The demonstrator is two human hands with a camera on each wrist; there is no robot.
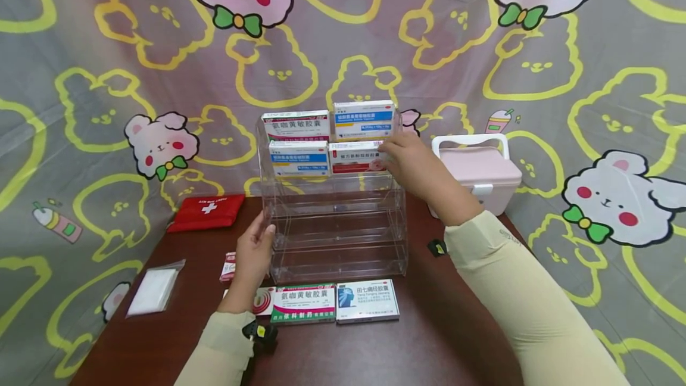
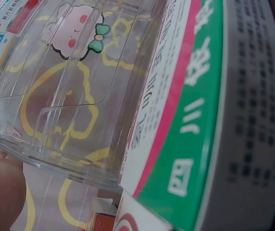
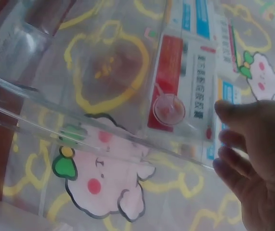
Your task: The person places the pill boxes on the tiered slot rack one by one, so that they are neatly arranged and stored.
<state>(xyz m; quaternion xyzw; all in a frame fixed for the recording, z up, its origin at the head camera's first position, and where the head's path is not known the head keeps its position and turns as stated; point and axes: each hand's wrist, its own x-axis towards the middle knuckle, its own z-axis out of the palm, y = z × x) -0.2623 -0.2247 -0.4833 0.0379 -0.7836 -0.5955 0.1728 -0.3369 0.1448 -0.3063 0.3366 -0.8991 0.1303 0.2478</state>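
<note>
Clear plastic rack [image 1: 339,271] stands upright on the table [image 1: 429,344]. I record the left hand [image 1: 254,250] gripping the rack's left edge. The right hand [image 1: 409,162] is at the right end of the red-and-white box [image 1: 354,164], which sits in the second tier; I cannot tell whether its fingers pinch that box or merely rest beside it.

In my judgement, the step in hand is seating or straightening this box next to three other boxes [image 1: 297,159] on the upper tiers. The next move likely calls for lifting the right hand clear of the rack's side, then fetching the green-and-white box [image 1: 303,305] or the white box [image 1: 368,301].

Clearances: lower tiers offer open room; both front boxes lie just before the base; a pink case [image 1: 477,165] limits room rightward.
</note>
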